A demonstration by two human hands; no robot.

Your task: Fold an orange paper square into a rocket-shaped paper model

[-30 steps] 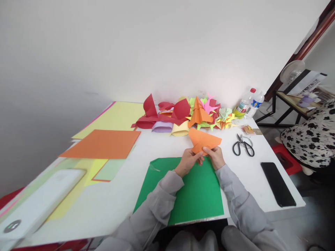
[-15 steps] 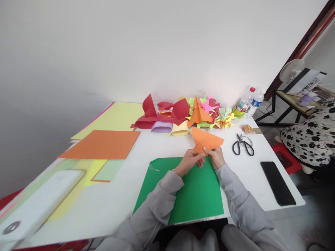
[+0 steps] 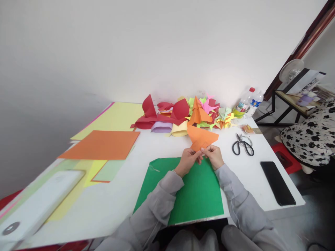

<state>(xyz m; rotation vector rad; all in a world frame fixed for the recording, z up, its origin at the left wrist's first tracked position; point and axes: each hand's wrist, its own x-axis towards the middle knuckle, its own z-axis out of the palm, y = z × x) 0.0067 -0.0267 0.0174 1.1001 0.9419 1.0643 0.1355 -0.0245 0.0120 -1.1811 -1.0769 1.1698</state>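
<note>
A partly folded piece of orange paper (image 3: 202, 136) is held up over the far edge of a green sheet (image 3: 193, 191). My left hand (image 3: 188, 161) pinches its lower left edge, thumb pointing inward. On the lower right edge, my right hand (image 3: 214, 157) grips it, its thumb and fingertips meeting the left thumb. The paper's wide part fans out away from me, with a folded flap near the thumbs. Some fingers of both hands are hidden under the paper.
Folded paper shapes, among them an orange paper plane (image 3: 198, 113) and red curled pieces (image 3: 149, 113), line the wall. Scissors (image 3: 243, 144), a black phone (image 3: 277, 183) and bottles (image 3: 243, 103) stand right. Orange card (image 3: 101, 144) and a white device (image 3: 42, 202) lie left.
The orange paper has shifted slightly left and turned a little. My right hand has moved slightly left, its thumb now closer to my left thumb at the lower edge.
</note>
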